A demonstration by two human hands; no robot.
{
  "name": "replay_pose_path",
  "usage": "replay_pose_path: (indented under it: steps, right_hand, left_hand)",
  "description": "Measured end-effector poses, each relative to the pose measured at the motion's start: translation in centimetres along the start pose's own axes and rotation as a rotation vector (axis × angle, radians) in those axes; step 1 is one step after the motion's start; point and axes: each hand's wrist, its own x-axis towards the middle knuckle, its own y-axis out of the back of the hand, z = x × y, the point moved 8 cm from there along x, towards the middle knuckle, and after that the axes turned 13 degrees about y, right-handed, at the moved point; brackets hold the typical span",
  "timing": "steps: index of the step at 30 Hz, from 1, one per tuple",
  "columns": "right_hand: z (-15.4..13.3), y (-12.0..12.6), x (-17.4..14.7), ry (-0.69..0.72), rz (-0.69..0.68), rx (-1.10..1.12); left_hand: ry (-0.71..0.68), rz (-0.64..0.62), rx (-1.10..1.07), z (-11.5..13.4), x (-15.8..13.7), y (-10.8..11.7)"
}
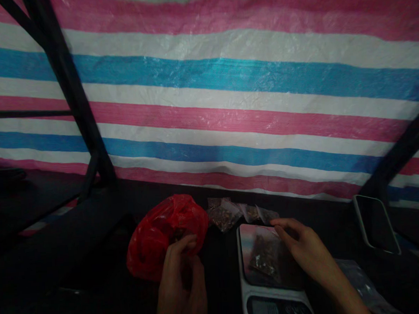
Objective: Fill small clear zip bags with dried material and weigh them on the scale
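Observation:
On the pan of a white kitchen scale (pixel 243 258) lies a small clear plastic bag (pixel 264 259) of brown dried bits. My right hand (pixel 303 246) comes in from the right, thumb and forefinger pinched at the upper edge of that bag. My left hand (pixel 181 280) is at the mouth of a crumpled red plastic bag (pixel 154 244). Its fingers are loosely bent, with a gap to the thumb, and nothing shows between them. Something brownish sits inside the red bag, too dark to make out. The scale's display (pixel 264 308) is too dim to read.
Behind the scale lie several filled small plastic bags (pixel 224 214). A phone (pixel 376 223) rests at the right, and clear plastic packaging (pixel 359 280) lies below it. Dark metal struts (pixel 75 98) and a striped plastic sheet (pixel 228 114) bound the black table.

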Motion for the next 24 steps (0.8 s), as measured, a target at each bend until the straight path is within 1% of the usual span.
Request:
replay_pose_path:
  steps: [2,9,14,19,24]
  right_hand:
    - [-0.1,-0.1,0.0,0.003,-0.004,-0.001]
    - [0.4,-0.4,0.2,0.01,-0.019,-0.011]
    - [0.4,-0.8,0.1,0.02,-0.045,-0.013]
    - [-0.2,-1.0,0.0,0.029,-0.071,-0.023]
    - [-0.3,-1.2,-0.1,0.021,-0.084,-0.038]
  left_hand:
    - [-0.002,0.013,-0.008,0.0,0.1,0.1]
    - [0.002,-0.024,-0.048,-0.8,0.6,0.2]
    - [0.002,-0.019,-0.042,-0.3,0.4,0.3]
    - [0.011,0.035,-0.051,0.3,0.4,0.5]
    - [0.031,0.013,-0.059,0.1,0.6,0.3]
